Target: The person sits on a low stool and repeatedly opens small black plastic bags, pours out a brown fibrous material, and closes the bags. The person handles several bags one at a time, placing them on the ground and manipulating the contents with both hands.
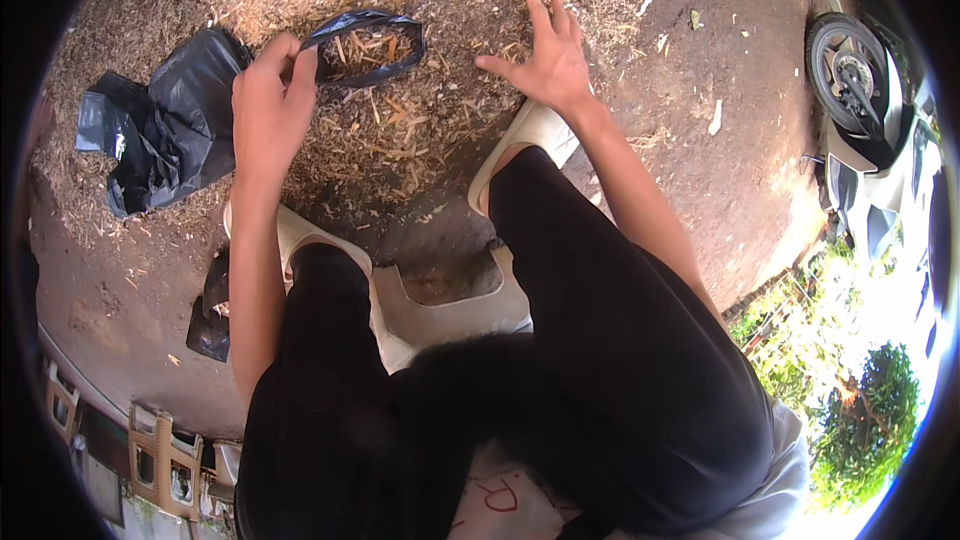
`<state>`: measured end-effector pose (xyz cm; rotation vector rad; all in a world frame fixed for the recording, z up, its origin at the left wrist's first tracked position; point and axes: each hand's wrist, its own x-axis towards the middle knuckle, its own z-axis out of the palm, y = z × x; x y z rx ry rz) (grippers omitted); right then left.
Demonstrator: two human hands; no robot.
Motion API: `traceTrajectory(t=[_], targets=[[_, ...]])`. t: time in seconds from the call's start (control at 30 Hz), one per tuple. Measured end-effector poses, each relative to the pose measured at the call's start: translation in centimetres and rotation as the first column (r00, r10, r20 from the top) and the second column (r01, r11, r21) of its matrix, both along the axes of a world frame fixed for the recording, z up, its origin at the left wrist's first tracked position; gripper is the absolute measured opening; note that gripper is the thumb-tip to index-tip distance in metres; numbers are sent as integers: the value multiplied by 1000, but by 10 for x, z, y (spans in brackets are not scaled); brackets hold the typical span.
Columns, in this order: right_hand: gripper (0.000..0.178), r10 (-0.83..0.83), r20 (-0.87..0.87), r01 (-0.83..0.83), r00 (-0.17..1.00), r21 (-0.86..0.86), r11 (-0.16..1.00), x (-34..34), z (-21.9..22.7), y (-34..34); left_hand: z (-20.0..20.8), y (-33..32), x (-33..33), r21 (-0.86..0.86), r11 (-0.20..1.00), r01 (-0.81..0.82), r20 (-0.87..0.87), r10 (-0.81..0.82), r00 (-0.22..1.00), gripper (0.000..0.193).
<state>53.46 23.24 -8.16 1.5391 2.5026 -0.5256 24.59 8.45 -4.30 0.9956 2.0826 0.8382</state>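
My left hand [272, 105] pinches the rim of a small black plastic bag [415, 50], whose mouth stands open as a ring on the ground. Wood shavings [400, 130] show inside the ring and lie spread all around it. To the right of the bag, my right hand [552, 60] is held over the shavings with its fingers spread, nothing in it. More black plastic bags [195, 100] lie crumpled just left of my left hand.
I sit on a low beige plastic stool [455, 315], feet in pale shoes [525, 135] on either side. Another dark plastic bag [210, 335] lies by my left forearm. A motorbike [850, 80] stands at the far right, plants [870, 410] at the lower right, and plastic chairs [160, 460] at the lower left.
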Motion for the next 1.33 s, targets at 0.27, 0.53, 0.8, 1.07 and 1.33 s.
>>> traceTrajectory(t=[0.27,0.53,0.8,1.07,1.33], targets=[[124,161,-2,-157,987,-222,962,-44,5,-42,-4,-6,-6,-90,994,57,-37,-61,997,24],[55,479,-147,-474,866,70,878,-44,-29,-60,1,-3,0,-14,1000,16,45,-15,999,22],[36,464,-381,-472,799,80,878,-37,-50,-54,1,-1,2,-3,1000,8,59,-8,998,22],[32,-879,-286,215,381,-897,385,-65,4,-20,-5,-2,4,56,998,-6,49,4,999,23],[50,-888,-295,-116,351,-955,272,-73,46,6,1,2,0,44,999,7,-21,-6,1000,26]])
